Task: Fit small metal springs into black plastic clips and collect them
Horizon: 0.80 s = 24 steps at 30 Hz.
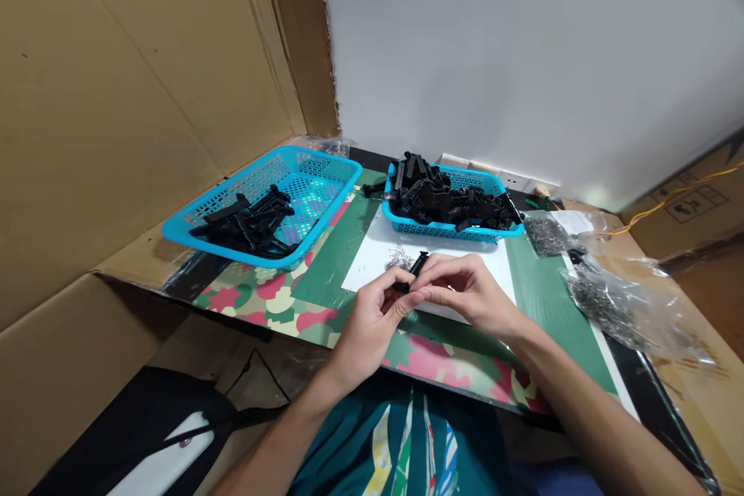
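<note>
Near the front of the table, my left hand (377, 310) is closed around a slim black plastic part (419, 262), whose far end sticks up between my hands. My right hand (465, 287) meets it there, thumb and fingers pinched together at the part. Whether a small metal piece is between the right fingertips is hidden. Just beyond my fingers, a loose pile of tiny metal pieces (398, 256) lies on a white sheet (372, 256).
A blue basket (314, 244) at left holds several black parts (249, 221). Another blue basket (453, 230), at the back, is heaped with them. Plastic bags of small metal pieces (607, 306) lie at right. Cardboard (145, 54) walls the left; a white wall (523, 39) stands behind.
</note>
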Each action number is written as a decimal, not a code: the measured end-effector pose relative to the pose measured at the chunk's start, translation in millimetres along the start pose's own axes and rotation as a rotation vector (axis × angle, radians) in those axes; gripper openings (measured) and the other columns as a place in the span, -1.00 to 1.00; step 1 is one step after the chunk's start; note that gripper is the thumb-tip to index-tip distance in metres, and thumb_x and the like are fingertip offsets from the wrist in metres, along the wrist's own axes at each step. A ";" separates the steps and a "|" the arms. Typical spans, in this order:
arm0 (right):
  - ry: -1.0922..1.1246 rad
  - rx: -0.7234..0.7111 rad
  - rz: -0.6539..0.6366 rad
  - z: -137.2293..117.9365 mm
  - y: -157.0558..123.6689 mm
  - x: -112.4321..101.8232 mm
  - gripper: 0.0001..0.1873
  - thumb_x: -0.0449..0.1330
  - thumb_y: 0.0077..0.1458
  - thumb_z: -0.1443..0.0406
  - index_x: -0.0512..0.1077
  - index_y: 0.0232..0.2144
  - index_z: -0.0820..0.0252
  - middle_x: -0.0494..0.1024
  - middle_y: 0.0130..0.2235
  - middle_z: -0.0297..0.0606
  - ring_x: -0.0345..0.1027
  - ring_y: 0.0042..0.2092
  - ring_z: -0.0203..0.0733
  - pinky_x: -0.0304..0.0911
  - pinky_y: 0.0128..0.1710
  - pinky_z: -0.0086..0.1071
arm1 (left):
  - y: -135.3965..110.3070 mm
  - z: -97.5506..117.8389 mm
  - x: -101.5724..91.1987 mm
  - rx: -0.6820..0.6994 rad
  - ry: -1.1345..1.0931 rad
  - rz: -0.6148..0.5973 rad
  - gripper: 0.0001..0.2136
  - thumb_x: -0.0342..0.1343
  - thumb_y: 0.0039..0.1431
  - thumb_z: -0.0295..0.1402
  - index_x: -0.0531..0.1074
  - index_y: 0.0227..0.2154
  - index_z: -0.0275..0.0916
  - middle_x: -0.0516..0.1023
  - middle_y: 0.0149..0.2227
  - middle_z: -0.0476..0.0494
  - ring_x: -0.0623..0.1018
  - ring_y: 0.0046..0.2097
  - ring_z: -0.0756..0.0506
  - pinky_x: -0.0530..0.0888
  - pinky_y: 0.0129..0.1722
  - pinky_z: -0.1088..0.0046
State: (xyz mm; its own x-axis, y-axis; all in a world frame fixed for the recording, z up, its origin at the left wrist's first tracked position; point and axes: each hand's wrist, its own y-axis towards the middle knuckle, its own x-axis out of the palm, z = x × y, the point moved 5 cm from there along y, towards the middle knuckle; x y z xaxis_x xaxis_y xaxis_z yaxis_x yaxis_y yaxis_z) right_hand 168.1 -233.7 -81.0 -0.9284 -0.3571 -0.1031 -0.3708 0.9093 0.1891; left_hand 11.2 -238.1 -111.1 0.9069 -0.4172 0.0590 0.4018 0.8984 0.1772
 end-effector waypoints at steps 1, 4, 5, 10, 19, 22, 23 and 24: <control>-0.022 -0.018 -0.001 -1.3 -1.2 1.2 -0.82 0.40 0.25 0.16 0.71 -0.24 0.14 0.58 -0.28 -0.22 0.38 -0.27 -0.21 0.25 -0.29 -0.33 | 0.0 0.7 -1.0 0.003 0.000 0.016 -0.70 0.25 0.35 -0.08 0.48 -0.28 -0.25 0.39 -0.35 -0.02 0.36 -0.30 -0.04 0.29 -0.32 0.44; -0.074 -0.065 -0.004 -3.5 -4.3 3.6 -0.81 0.36 0.29 0.17 0.72 -0.15 0.09 0.59 -0.27 -0.21 0.37 -0.29 -0.22 0.24 -0.34 -0.35 | -0.3 2.1 -5.3 0.004 0.014 0.078 -0.65 0.25 0.34 -0.04 0.47 -0.34 -0.25 0.34 -0.41 0.00 0.30 -0.35 -0.02 0.25 -0.37 0.44; -0.084 -0.080 0.006 -3.7 -4.9 3.6 -0.81 0.36 0.29 0.17 0.72 -0.13 0.08 0.59 -0.28 -0.22 0.36 -0.30 -0.23 0.23 -0.36 -0.36 | -0.6 2.2 -6.4 0.002 0.019 0.088 -0.64 0.23 0.34 -0.03 0.47 -0.35 -0.25 0.33 -0.41 0.00 0.30 -0.36 -0.02 0.24 -0.38 0.44; -0.086 -0.135 0.086 -2.8 -5.5 2.0 -0.87 0.43 0.22 0.18 0.74 -0.23 0.08 0.59 -0.34 -0.23 0.39 -0.32 -0.22 0.27 -0.37 -0.35 | -2.0 2.2 -7.2 0.010 0.030 0.050 -0.64 0.21 0.36 -0.04 0.51 -0.37 -0.25 0.33 -0.43 0.00 0.29 -0.36 -0.03 0.22 -0.38 0.44; -0.101 -0.179 0.065 -7.4 -6.8 1.4 -0.92 0.43 0.22 0.25 0.74 -0.23 0.03 0.58 -0.30 -0.23 0.42 -0.29 -0.21 0.30 -0.35 -0.35 | -4.8 6.5 -5.3 0.021 0.018 -0.007 -0.63 0.22 0.37 -0.08 0.53 -0.44 -0.26 0.29 -0.46 0.01 0.25 -0.41 0.00 0.16 -0.41 0.44; -0.127 -0.192 0.042 -11.3 -8.0 2.6 -0.92 0.42 0.23 0.24 0.75 -0.24 0.04 0.57 -0.29 -0.22 0.42 -0.29 -0.21 0.33 -0.35 -0.36 | -4.5 3.9 -4.2 -0.016 -0.036 -0.076 -0.61 0.26 0.32 -0.04 0.51 -0.45 -0.27 0.31 -0.46 0.00 0.29 -0.40 -0.01 0.19 -0.41 0.44; -0.135 -0.194 0.031 -13.0 -8.3 3.7 -0.91 0.41 0.24 0.23 0.74 -0.24 0.05 0.57 -0.29 -0.22 0.43 -0.29 -0.21 0.33 -0.36 -0.36 | -4.4 3.1 -3.9 -0.027 -0.050 -0.099 -0.60 0.27 0.30 -0.02 0.51 -0.46 -0.27 0.32 -0.46 -0.01 0.31 -0.40 -0.02 0.20 -0.41 0.44; -0.142 -0.194 0.021 -15.0 -8.5 4.8 -0.90 0.40 0.26 0.23 0.74 -0.24 0.06 0.58 -0.29 -0.21 0.43 -0.29 -0.20 0.33 -0.36 -0.36 | -4.4 2.5 -3.8 -0.035 -0.060 -0.112 -0.59 0.28 0.29 -0.01 0.49 -0.47 -0.28 0.33 -0.45 -0.02 0.32 -0.39 -0.02 0.21 -0.40 0.44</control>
State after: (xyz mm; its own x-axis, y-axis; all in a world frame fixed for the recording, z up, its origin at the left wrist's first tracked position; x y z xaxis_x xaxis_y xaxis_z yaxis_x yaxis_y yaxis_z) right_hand 166.4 -246.4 -68.5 -0.9282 -0.2921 -0.2306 -0.3618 0.8535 0.3751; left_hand 5.7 -240.8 -109.6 0.8471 -0.5220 0.0995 0.5055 0.8494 0.1517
